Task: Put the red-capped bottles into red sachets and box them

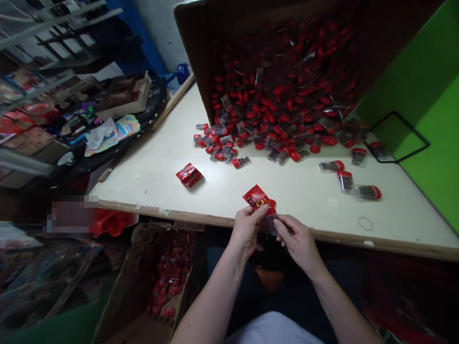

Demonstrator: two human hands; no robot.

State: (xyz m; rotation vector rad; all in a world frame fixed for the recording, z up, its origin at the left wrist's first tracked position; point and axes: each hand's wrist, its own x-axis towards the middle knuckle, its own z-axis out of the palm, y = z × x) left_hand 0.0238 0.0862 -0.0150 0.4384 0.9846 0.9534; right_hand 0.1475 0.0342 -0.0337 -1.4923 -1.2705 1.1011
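Just over the table's front edge, my left hand pinches a red packet with a yellow and black mark. My right hand has its fingers closed on a small clear bag with a red top, which touches the packet's lower end. Both hands are close together, and my fingers partly hide the bag. A stack of red packets lies on the table to the left. Small clear bags with red caps and dark contents lie to the right.
A large cardboard box on its side spills many red-capped bags onto the table. Below the table, at left, an open carton holds red packets. A green panel, black wire frame and rubber band are at right.
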